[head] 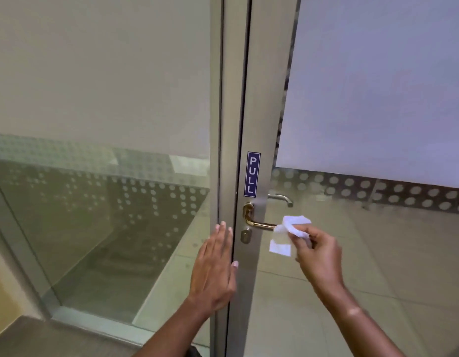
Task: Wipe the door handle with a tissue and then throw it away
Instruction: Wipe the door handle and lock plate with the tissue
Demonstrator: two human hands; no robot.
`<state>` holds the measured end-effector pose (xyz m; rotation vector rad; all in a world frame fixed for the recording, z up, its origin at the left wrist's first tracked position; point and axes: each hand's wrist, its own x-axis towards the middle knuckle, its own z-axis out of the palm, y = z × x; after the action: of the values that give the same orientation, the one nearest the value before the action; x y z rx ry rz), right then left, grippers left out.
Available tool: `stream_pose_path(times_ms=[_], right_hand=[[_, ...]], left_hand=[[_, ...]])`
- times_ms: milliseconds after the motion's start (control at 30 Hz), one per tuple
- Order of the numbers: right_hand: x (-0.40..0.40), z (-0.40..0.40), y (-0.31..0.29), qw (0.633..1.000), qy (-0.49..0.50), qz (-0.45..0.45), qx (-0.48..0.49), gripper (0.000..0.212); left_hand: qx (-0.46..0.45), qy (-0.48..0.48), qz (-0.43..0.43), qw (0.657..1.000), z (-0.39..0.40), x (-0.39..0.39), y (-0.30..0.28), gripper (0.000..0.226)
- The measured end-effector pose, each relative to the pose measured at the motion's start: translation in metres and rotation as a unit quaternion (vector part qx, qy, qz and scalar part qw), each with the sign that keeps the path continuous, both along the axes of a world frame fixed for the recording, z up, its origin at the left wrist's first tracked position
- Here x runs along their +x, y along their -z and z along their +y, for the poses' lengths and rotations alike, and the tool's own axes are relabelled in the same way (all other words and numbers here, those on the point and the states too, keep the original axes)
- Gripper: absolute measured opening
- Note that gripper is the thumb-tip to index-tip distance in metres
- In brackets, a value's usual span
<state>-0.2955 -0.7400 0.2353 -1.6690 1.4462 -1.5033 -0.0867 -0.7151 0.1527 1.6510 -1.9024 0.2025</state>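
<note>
- Frosted glass panels fill most of the view, with a dotted band running across them lower down and clear glass below that, so you can see tiled floor point(352, 292) through the bottom part.
- Grey metal door frame point(259, 112) runs straight up the middle, and it's got a blue "PULL" sticker point(252, 174) stuck vertically on it, right above the handle.
- Brass door handle point(254, 219) sits just under that sticker, lever pointing to the right. Small brass keyhole cylinder point(246, 235) is just below it.
- You can also spot a second, silver handle point(281, 199) through the glass, on the far side of the door, a bit higher than the brass one.
- Right hand point(317, 256) is up by the free end of the lever with a white tissue point(291, 229) bunched in it. Its fingers point(300, 237) are pinching the tissue, and the crumpled part is wrapped over the tip of the lever, touching it. One loose flap of tissue hangs down below the lever.
- Left hand point(214, 269) is flat against the frame edge to the left of the handle, palm toward the door, fingers straight and pretty much held together, thumb sticking out to the right across the gap. It isn't holding anything.
- Both forearms come in bare from the bottom of the shot.
- Bottom left corner shows a bit of yellowish wall and a grey floor edge.
</note>
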Motion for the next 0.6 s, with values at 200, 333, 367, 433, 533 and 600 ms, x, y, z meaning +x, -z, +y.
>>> stream_pose_path(times_ms=[200,333,367,433,533,600], right_hand=[[0.055,-0.079,-0.032,0.968,0.084,0.193,-0.133,0.038],[0.078,-0.107,-0.023,0.917,0.062,0.362,-0.155,0.024],[0.083,-0.111,-0.019,0.908,0.051,0.392,-0.139,0.020],[0.093,-0.115,-0.011,0.889,0.028,0.446,-0.101,0.018],[0.104,-0.117,0.000,0.840,0.017,0.538,-0.072,0.031],[0.109,-0.118,0.001,0.834,0.013,0.549,-0.059,0.034]], left_hand=[[-0.013,0.000,-0.017,1.000,-0.096,0.024,-0.012,0.075],[-0.033,0.016,-0.017,0.999,-0.135,0.027,-0.010,0.075],[-0.034,0.020,-0.020,0.999,-0.142,0.028,-0.007,0.078],[-0.036,0.022,-0.022,0.999,-0.151,0.029,-0.003,0.087],[-0.051,0.026,-0.035,0.998,-0.158,0.029,0.001,0.101],[-0.060,0.031,-0.043,0.997,-0.161,0.030,0.003,0.106]])
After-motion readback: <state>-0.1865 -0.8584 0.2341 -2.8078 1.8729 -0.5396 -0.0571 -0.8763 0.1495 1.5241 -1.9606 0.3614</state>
